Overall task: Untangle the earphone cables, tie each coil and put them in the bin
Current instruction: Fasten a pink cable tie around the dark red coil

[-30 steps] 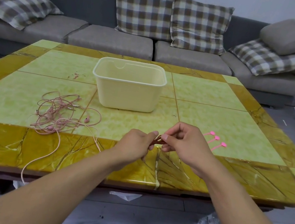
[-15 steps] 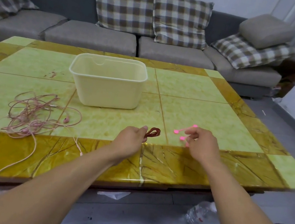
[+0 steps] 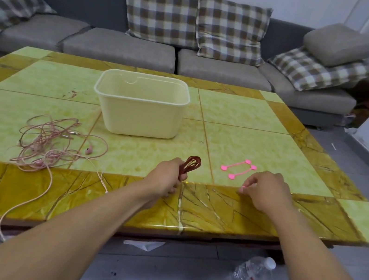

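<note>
Left hand point(image 3: 167, 181) is gripping a limp, springy dark red coil point(image 3: 190, 166) at its waist while right hand point(image 3: 265, 192) is pinching a soft pink tie point(image 3: 242, 188) over the surface point(image 3: 264, 141).

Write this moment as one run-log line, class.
left hand: grips red coil | right hand: pinches pink tie | two spare ties on table | pink cables tangled | bin: nothing seen inside

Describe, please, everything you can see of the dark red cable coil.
The dark red cable coil is a thin cord wound into a small, narrow bundle of loops. The left hand holds its lower part, so the looped upper end sticks up above the fingers, over the table, in front of the bin. No tie is visible on it yet.
</note>
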